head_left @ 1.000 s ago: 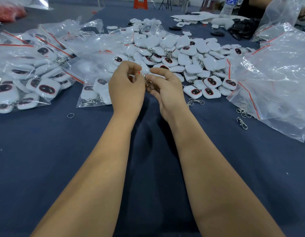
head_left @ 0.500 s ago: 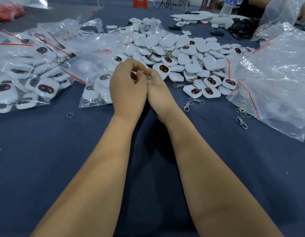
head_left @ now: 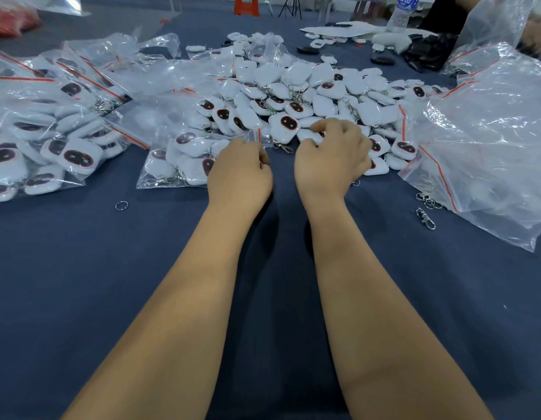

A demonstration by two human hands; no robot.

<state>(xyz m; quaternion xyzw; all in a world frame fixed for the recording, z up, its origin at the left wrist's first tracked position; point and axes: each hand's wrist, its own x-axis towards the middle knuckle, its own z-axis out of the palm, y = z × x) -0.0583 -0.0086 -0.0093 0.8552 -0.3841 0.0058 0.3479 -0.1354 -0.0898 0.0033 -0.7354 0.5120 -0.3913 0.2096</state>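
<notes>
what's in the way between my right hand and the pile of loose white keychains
Nothing visible is. The right hand is on the near edge of the pile, thumb and forefinger curled round one keychain. The filled bag lies to its left and the big bag to its right, both clear of it.

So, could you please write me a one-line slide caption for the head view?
Left hand and right hand work at a pile of white key fobs beside filled zip bags on a blue table.
</notes>
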